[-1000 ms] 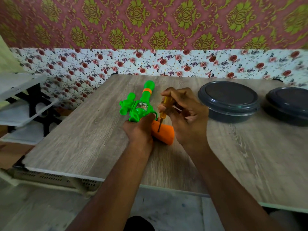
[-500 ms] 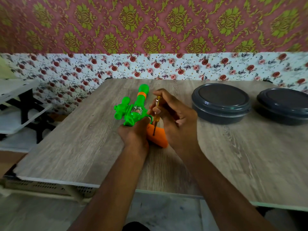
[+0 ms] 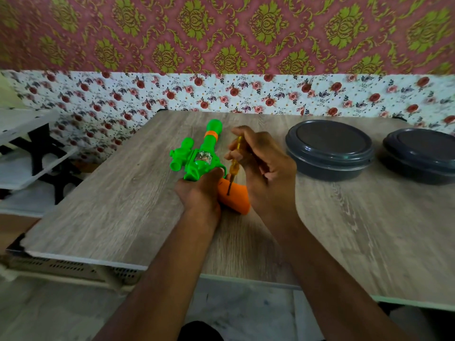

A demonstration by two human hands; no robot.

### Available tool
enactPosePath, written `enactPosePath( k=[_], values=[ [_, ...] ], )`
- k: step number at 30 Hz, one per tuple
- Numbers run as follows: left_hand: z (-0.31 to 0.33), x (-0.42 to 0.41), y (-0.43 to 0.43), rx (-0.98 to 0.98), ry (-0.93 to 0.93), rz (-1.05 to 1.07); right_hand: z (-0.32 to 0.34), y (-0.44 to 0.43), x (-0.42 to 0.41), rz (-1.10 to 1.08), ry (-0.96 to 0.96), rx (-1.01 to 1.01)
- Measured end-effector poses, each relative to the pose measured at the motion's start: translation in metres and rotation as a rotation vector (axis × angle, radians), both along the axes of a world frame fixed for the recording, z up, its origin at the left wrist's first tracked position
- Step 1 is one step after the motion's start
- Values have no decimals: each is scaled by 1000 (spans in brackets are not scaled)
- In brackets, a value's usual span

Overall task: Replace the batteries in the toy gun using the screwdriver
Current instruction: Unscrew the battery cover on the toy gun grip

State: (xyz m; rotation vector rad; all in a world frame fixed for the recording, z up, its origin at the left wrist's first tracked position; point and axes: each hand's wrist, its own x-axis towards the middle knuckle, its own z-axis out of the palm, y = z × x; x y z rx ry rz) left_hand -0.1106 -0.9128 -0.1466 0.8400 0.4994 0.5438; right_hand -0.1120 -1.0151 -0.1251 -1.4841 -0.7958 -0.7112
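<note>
Grey lidded bowls (image 3: 330, 150) rt of toy gun (image 3: 197, 158), left hand (image 3: 200, 190) gripping it, right hand (image 3: 266, 173) pinching screwdriver (image 3: 235, 158)

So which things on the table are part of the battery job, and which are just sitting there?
In use:
toy gun, steadied by left hand
screwdriver, in right hand, tip on the orange grip

Lying about:
near lidded container
far lidded container

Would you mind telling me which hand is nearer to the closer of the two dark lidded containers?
Right. The right hand, holding the screwdriver, sits just left of that container; the left hand grips the toy gun farther left.
</note>
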Motion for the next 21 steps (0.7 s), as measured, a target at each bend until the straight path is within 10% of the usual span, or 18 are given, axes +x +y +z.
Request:
enactPosePath(
  k=[21],
  values=[
    [0,-1,0,-2,-9,-25,-1,-1,-1,67,8,-34]
  ],
)
